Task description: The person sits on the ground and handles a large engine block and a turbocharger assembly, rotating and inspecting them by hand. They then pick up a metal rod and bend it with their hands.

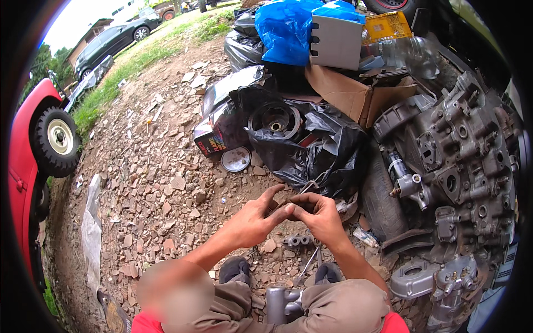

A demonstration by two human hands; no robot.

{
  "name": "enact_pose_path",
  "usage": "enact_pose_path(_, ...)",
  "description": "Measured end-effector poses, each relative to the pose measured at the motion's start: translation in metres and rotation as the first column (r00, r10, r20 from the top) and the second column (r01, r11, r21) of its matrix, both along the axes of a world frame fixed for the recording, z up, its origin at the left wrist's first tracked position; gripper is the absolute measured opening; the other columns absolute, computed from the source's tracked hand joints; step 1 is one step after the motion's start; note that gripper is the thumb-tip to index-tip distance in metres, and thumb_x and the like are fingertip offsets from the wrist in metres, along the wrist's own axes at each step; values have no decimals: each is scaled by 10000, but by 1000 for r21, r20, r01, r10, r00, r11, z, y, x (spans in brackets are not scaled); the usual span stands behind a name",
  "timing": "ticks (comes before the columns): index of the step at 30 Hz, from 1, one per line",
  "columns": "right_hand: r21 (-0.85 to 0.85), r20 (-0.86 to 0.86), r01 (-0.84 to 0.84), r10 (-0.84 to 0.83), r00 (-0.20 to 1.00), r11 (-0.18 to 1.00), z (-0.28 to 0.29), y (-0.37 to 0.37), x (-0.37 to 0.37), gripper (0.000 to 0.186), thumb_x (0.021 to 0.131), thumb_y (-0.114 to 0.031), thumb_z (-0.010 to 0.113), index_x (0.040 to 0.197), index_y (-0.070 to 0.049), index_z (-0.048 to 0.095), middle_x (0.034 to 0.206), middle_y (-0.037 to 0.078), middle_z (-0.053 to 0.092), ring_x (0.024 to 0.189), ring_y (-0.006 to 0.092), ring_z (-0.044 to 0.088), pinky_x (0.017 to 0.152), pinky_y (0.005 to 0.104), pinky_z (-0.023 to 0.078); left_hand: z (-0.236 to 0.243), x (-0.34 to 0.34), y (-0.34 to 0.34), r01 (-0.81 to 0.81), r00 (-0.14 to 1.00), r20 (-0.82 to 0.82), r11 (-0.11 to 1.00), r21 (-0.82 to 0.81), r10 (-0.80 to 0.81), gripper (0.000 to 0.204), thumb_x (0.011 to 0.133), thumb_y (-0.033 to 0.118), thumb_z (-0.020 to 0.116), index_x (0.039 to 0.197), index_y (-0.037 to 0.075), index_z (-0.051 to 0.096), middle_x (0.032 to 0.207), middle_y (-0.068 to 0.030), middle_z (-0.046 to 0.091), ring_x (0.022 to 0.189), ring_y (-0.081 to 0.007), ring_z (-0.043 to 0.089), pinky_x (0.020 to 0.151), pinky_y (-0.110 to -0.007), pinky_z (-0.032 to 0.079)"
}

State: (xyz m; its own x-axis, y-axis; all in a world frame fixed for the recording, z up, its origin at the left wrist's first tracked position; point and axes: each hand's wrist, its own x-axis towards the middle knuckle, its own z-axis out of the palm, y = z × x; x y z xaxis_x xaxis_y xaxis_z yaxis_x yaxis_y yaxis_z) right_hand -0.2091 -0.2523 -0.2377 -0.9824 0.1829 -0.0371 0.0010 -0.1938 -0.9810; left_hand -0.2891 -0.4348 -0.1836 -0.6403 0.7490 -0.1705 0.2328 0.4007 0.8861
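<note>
Both hands meet in front of me above the rubble, fingertips pinched together. My left hand [261, 215] comes in from the left, its thumb touching the fingers of my right hand [321, 217]. A small dark piece seems to sit between them, mostly hidden by the fingers; its kind cannot be told. Just below the hands lies a grey metal part with round holes [300, 240], with a thin metal rod [309, 262] near it. Between my legs stands a grey metal pipe piece with branches [276, 305]. A bent metal wire or handle [308, 186] shows just beyond the fingers.
A black plastic bag [333, 158] holds a round metal wheel part [275, 121]. A round lid [236, 159] lies beside it. An old tyre [381, 194] and a large engine block [461, 166] crowd the right. Broken rubble [161, 205] covers the ground; a red vehicle [28, 144] stands left.
</note>
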Motion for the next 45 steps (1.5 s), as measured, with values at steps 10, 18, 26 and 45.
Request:
enact_pose_path(10,214,-9,-22,24,1000,977,10,1,-8,190,913,-72,690,1039,70,696,923,106,728,843,139,692,787,259,569,-1,-2,0,54,999,2,998,-10,-54,764,949,564,541,1494,66,344,1109,-221,690,1003,-260,667,844,-372,511)
enact_pose_path(18,240,57,-112,101,993,964,15,7,-1,224,913,-114,708,1057,58,699,915,84,731,821,100,679,751,245,550,1,0,-2,116,993,-23,993,27,-116,821,936,578,554,1488,14,324,1081,-256,692,1031,-308,678,899,-387,498)
enact_pose_path(26,231,109,-133,111,988,964,17,10,-2,222,898,-119,730,1024,62,705,901,89,731,809,109,680,739,249,554,-2,-5,-6,136,991,0,990,45,-136,749,947,521,578,1496,76,333,1094,-183,698,970,-222,655,788,-352,515)
enact_pose_path(45,213,86,-131,115,990,968,11,14,2,220,894,-103,731,1038,62,705,911,102,734,833,125,685,772,263,561,3,-4,1,129,990,51,991,35,-130,718,946,498,593,1496,113,341,1084,-171,699,940,-212,651,792,-354,517)
